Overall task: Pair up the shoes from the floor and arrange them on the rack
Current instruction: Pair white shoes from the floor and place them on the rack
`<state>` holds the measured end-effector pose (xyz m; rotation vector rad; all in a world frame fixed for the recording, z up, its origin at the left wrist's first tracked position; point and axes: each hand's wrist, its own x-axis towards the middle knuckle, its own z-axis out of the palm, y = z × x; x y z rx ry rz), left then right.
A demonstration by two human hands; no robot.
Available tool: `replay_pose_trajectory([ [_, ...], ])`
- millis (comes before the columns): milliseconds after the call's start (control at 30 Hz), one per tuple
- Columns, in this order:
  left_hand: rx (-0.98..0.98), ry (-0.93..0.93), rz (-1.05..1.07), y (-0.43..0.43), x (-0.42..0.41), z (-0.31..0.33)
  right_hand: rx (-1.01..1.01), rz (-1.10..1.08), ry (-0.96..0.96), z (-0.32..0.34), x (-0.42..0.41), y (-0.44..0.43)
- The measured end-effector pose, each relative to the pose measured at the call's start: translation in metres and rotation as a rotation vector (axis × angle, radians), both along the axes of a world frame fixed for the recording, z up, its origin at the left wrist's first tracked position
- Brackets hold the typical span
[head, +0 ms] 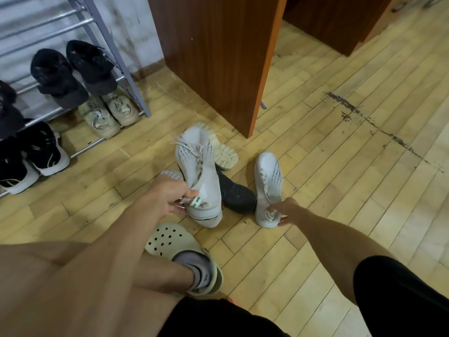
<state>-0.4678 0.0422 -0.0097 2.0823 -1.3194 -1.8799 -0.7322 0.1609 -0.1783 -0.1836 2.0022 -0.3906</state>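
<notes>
At centre frame, the left hand (167, 199) grips a white knit sneaker (198, 171) by its heel collar, the right hand (288, 210) pinches the matching sneaker (268, 183) at the heel on the wooden floor (328, 181); both look light, soft-sided, best held at the firmer heel.

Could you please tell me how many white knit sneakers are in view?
2: the held sneaker, heel in the left hand's grip; the floor sneaker, right hand pinching its heel.

A home entryway: a metal shoe rack (114, 57) with paired shoes stands against a stained white wall (136, 27), up-left of the left hand (167, 198) gripping a white sneaker (199, 171); wooden cabinet panels (213, 57) beyond, worn parquet floor (340, 166) beneath.
</notes>
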Motion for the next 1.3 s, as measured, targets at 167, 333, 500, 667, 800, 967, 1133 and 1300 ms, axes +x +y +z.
replay_pose_trajectory([
  [167,-0.017,0.032,0.043,-0.004,0.002,0.000,0.024,-0.024,-0.155,0.022,-0.003,0.005],
  [333,-0.015,0.059,0.065,-0.006,0.000,0.003,-0.055,-0.008,-0.101,0.053,-0.013,0.002],
  [500,0.005,0.129,0.117,-0.005,-0.002,0.015,-0.236,0.161,-0.059,0.103,-0.007,-0.029],
  [667,-0.063,0.159,0.231,-0.023,0.021,0.043,-0.357,0.329,-0.100,0.152,0.025,-0.086],
  [800,-0.144,0.133,0.305,-0.046,0.061,0.068,-0.445,0.394,-0.150,0.192,0.067,-0.139],
  [967,-0.309,0.097,0.468,-0.076,0.104,0.100,-0.521,0.482,-0.178,0.231,0.121,-0.206],
  [1133,-0.404,0.098,0.588,-0.117,0.137,0.124,-0.611,0.541,-0.193,0.258,0.163,-0.270],
  [1300,-0.484,0.144,0.656,-0.185,0.160,0.145,-0.680,0.516,-0.206,0.289,0.201,-0.344],
])
